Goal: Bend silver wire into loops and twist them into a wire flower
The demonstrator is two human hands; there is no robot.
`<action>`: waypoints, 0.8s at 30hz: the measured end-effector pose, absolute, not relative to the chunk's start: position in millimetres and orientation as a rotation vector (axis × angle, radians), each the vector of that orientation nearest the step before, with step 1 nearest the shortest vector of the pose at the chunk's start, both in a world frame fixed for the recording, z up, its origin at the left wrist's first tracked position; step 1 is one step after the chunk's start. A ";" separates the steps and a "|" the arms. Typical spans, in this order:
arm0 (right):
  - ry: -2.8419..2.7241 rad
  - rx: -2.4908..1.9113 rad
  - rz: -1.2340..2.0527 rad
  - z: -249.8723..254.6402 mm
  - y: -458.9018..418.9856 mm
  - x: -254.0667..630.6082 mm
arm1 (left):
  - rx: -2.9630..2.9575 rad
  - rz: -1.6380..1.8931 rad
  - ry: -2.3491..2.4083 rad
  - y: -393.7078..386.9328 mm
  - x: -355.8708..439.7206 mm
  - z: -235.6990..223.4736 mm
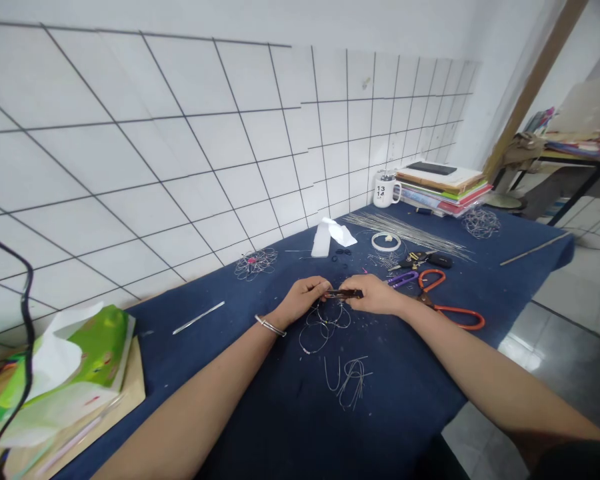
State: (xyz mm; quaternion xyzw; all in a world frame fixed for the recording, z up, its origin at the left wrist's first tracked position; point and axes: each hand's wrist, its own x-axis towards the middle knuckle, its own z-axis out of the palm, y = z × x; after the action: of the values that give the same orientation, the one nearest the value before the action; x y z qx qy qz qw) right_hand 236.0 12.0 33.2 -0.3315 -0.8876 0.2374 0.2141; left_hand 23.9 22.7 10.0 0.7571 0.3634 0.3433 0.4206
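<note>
At the middle of the table my right hand [371, 294] is closed around a small dark-handled tool that looks like pliers [344, 293]. My left hand [307, 294] pinches at the tool's other end, with fingers and thumb together. Thin wire loops [314, 338] hang or lie just below the hands and seem to run up to my left fingertips. What sits between the jaws is too small to see. Nearer to me, bent wire pieces [353, 383] lie on the dark blue cloth [260, 413].
Right of my hands are orange-handled scissors [457, 319], purple snips [403, 279] and black pliers [413, 259]. Straight wires [410, 233], a white ring [386, 241], a mug [384, 189] and stacked books [443, 187] lie farther back. Tissues [105, 347] sit at left, a wire tangle [255, 264] by the wall.
</note>
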 end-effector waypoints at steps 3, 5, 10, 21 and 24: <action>-2.462 -0.904 0.669 32.0 11.7 234.1 | 1.882 0.857 0.908 22.2 24.3 10.3; -2.457 -0.914 0.683 30.3 12.3 234.0 | 1.871 0.857 0.914 21.6 24.8 10.5; -2.449 -0.927 0.696 26.1 14.1 235.1 | 1.853 0.863 0.905 19.2 27.4 11.3; -2.416 -0.901 0.735 33.8 13.2 238.5 | 1.780 0.823 0.877 18.6 27.9 9.0; -2.368 -0.909 0.850 36.2 13.1 240.9 | 1.811 0.821 0.890 19.5 27.7 7.0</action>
State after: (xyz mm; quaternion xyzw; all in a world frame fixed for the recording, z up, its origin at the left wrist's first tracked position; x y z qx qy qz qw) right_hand 240.9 13.1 36.2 -0.3307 -0.8611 0.3093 0.2312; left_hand 27.7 19.5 7.0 0.7366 0.3622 0.3342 0.4631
